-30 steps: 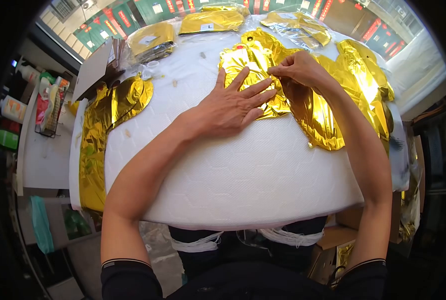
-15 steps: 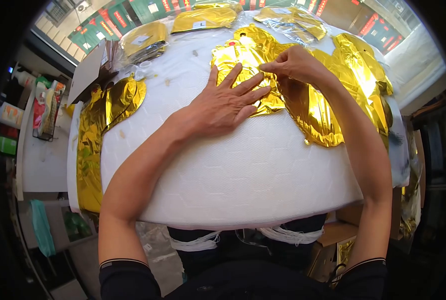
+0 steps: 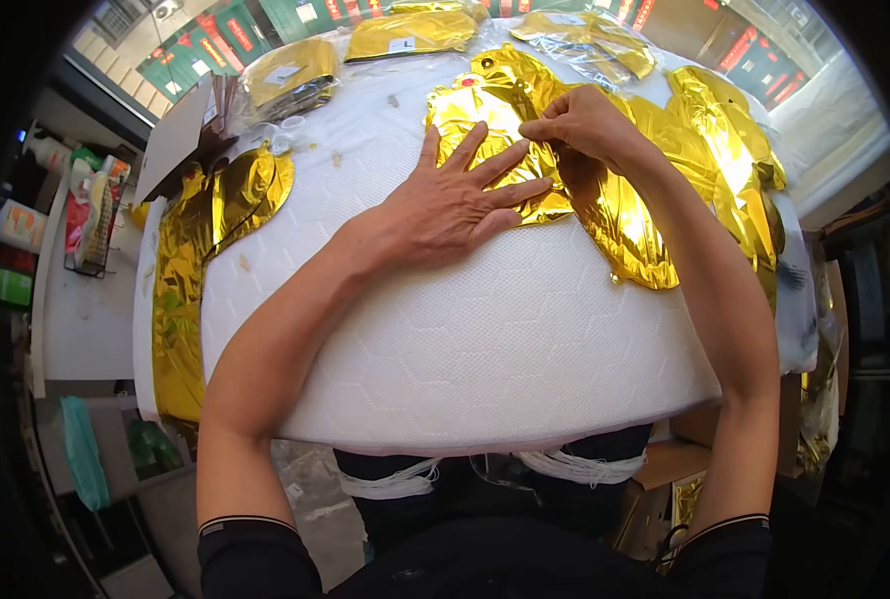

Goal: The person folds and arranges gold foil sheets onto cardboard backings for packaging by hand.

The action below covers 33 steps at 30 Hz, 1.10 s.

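Note:
Shiny gold foil (image 3: 624,215) lies crumpled over the back and right of the white padded surface (image 3: 465,339). My left hand (image 3: 455,205) is spread flat, its fingertips on the foil's left part and its palm over the white surface. Close to its right, my right hand (image 3: 575,125) is closed in a pinch at the foil; what lies between the fingertips is too small to make out. A small red spot shows on the foil beyond my left fingers. Another gold foil piece (image 3: 180,319) runs along the surface's left edge.
Clear bags of folded gold foil (image 3: 410,35) line the back edge. A cardboard piece (image 3: 177,138) stands at the back left, near small clear plastic items (image 3: 287,135). Left is a side shelf (image 3: 85,334) with a wire rack (image 3: 93,225). An open cardboard box (image 3: 669,467) sits low right.
The foil's left part has shifted slightly right and away from me. My left hand's fingers have moved slightly right with it, still spread; my right hand stays pinched.

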### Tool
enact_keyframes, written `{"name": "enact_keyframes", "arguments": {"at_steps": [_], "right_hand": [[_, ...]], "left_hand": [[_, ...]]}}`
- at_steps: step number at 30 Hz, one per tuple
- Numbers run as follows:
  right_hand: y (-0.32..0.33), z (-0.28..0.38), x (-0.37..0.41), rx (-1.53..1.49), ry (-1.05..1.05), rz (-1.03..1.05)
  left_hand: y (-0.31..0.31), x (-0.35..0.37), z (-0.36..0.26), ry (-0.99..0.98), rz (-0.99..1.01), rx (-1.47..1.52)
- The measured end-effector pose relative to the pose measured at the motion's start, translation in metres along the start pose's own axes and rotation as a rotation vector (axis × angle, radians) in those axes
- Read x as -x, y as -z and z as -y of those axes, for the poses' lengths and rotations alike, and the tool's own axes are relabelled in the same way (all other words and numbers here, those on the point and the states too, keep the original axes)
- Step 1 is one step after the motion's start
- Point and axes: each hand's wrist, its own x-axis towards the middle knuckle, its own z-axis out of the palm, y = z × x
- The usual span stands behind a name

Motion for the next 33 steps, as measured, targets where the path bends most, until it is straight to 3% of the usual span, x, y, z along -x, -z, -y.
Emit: {"name": "enact_keyframes", "arguments": {"at_steps": [4,6,10,13,18,20,27,33], "right_hand": [[0.0,-0.004,0.034,0.234,0.155,-0.203],[0.01,0.007,0.074,-0.182,-0.114,0.055],[0.014,0.0,0.119,-0.527,-0.281,0.19],[0.009,-0.008,0.126,-0.603,-0.237,0.246],[0.004,-0.007,0.125,-0.586,-0.266,0.202],[0.005,-0.011,0.121,-0.613,-0.282,0.308],[0.001,0.008,0.117,-0.562,-0.354,0.333],[-0.009,0.013,0.118,-0.421,-0.408,0.194]], "left_hand": [[0.0,0.001,0.0,0.008,-0.014,0.034],[-0.003,0.002,0.001,-0.003,-0.047,0.012],[0.004,0.001,-0.004,0.024,0.002,-0.017],[0.006,0.0,-0.004,0.039,0.028,0.015],[0.006,0.0,-0.004,0.044,0.03,0.016],[0.005,0.0,-0.005,0.04,0.02,0.017],[0.002,0.0,-0.002,0.023,-0.003,0.024],[0.0,0.001,0.0,0.013,-0.03,0.035]]}}
